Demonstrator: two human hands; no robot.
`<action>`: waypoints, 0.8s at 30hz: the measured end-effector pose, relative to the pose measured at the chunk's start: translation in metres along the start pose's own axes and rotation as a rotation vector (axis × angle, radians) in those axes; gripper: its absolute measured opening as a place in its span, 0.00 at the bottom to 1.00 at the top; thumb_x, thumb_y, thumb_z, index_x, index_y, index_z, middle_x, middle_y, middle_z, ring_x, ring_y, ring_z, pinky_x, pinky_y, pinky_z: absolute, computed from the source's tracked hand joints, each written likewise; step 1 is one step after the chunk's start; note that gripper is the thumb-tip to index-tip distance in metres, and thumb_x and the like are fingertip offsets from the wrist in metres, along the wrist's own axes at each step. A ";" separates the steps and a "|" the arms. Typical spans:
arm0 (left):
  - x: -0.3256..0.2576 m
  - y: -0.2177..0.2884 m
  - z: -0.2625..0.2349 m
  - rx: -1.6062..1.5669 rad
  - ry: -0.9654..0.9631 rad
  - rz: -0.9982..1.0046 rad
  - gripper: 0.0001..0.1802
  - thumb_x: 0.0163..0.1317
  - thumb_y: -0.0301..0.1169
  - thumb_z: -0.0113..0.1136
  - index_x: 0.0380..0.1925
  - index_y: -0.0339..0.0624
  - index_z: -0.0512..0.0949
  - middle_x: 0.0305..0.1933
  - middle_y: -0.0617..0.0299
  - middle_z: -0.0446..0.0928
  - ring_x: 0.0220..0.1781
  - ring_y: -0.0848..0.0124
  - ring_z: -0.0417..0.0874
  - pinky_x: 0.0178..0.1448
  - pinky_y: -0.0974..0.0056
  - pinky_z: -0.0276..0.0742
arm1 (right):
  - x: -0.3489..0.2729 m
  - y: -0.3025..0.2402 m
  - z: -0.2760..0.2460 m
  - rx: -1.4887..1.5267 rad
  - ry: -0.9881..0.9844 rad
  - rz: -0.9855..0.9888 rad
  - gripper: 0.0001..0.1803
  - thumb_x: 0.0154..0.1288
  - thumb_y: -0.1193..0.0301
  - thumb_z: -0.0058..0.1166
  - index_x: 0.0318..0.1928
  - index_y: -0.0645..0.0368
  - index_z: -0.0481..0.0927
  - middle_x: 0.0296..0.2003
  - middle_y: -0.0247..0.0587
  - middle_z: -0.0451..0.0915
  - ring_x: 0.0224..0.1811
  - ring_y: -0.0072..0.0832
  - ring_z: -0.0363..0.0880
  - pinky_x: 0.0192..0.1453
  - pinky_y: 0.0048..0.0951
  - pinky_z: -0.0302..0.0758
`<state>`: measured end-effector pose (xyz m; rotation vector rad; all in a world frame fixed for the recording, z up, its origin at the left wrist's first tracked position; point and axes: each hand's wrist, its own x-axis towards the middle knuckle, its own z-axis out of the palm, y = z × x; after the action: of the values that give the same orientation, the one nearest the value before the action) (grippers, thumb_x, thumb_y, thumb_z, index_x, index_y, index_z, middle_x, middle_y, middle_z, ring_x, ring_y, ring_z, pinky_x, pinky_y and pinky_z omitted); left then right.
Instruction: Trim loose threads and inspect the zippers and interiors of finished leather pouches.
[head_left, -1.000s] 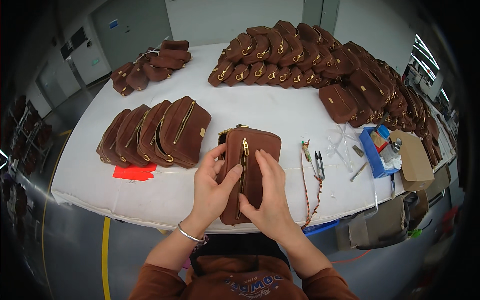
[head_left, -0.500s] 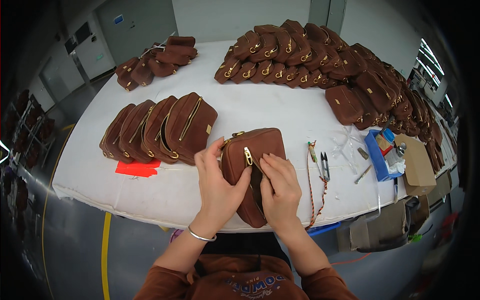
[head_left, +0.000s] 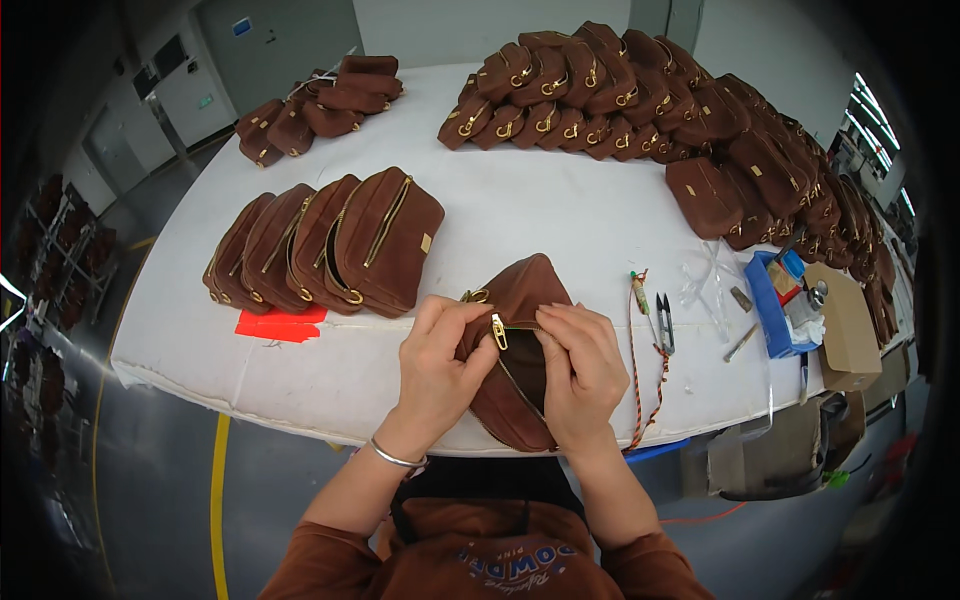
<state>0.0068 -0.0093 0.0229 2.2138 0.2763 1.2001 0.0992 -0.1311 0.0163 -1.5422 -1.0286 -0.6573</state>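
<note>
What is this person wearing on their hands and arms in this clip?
Both hands are bare, without gloves. The left hand has a thin silver bangle at the wrist. The right hand shows no jewellery. Rust-brown sleeves are pushed up, leaving the forearms uncovered.

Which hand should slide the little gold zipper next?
Probably the left hand: its thumb lies right beside the gold zipper pull, while the right hand grips the brown pouch beside the opening.

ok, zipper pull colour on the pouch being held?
Gold zipper pull on the brown pouch; head view.
</note>
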 end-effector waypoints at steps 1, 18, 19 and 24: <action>-0.001 0.000 0.000 -0.021 -0.012 -0.014 0.14 0.49 0.19 0.66 0.39 0.37 0.81 0.36 0.57 0.76 0.35 0.64 0.80 0.39 0.65 0.76 | 0.001 0.001 0.002 -0.001 0.002 0.007 0.09 0.58 0.81 0.61 0.41 0.64 0.83 0.41 0.44 0.83 0.45 0.41 0.82 0.53 0.40 0.78; -0.008 -0.015 0.002 -0.393 -0.306 -0.339 0.06 0.52 0.21 0.69 0.28 0.34 0.80 0.26 0.65 0.72 0.26 0.80 0.69 0.30 0.72 0.65 | -0.012 0.019 0.013 0.254 -0.144 0.304 0.06 0.56 0.87 0.54 0.30 0.64 0.77 0.44 0.47 0.77 0.44 0.39 0.78 0.45 0.33 0.76; -0.008 -0.014 0.003 -0.372 -0.293 -0.317 0.06 0.52 0.22 0.69 0.28 0.34 0.80 0.26 0.65 0.72 0.25 0.79 0.69 0.30 0.72 0.65 | -0.012 0.018 0.011 0.254 -0.144 0.306 0.06 0.56 0.87 0.54 0.30 0.64 0.77 0.44 0.47 0.77 0.44 0.39 0.78 0.45 0.33 0.76; -0.010 -0.012 0.006 -0.308 -0.249 -0.295 0.06 0.52 0.21 0.69 0.27 0.35 0.79 0.26 0.64 0.72 0.24 0.77 0.70 0.28 0.71 0.65 | -0.012 0.017 0.007 0.237 -0.192 0.211 0.05 0.53 0.83 0.56 0.32 0.63 0.78 0.51 0.51 0.79 0.53 0.44 0.77 0.53 0.38 0.76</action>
<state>0.0070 -0.0066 0.0064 1.9459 0.2822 0.7453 0.1082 -0.1278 -0.0034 -1.4976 -1.0281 -0.2350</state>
